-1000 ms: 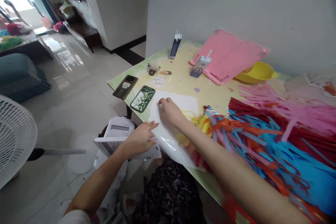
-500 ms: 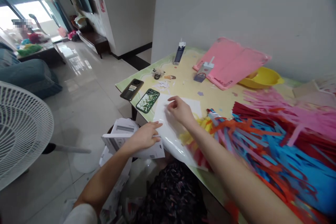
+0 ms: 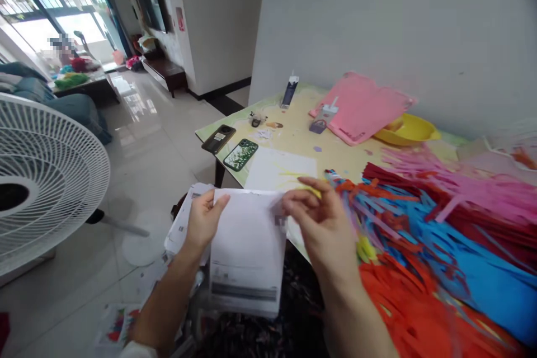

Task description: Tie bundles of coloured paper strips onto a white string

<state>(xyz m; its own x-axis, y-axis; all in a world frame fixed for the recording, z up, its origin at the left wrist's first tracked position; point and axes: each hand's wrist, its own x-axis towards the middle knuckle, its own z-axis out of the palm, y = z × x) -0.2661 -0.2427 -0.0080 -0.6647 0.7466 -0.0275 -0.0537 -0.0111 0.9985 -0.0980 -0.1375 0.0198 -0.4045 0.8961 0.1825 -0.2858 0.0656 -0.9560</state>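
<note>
A flat white packet (image 3: 249, 229) with a printed dark band near its lower end hangs over my lap at the table's edge. My left hand (image 3: 205, 218) grips its upper left corner, thumb on the front. At the upper right corner, my right hand (image 3: 323, 218) has its fingers curled with thumb and index fingertip together on the edge; motion blurs this spot. Behind the packet, a white sheet (image 3: 268, 165) lies on the table, with yellow strips (image 3: 308, 187) partly hidden behind my right hand. More white packets (image 3: 184, 224) with printed labels are stacked below, left of my left hand.
Red, blue, orange and pink streamers (image 3: 419, 235) cover the table's right side. Two phones (image 3: 241, 155), drink cartons (image 3: 323, 117), a pink folder-like board (image 3: 364, 106) and a yellow bowl (image 3: 409, 130) stand farther back. A white fan (image 3: 54, 179) is at left.
The white packet has come up from beside the table to in front of me, with my left hand on its corner. My right hand has moved from the white sheet to the packet's right corner.
</note>
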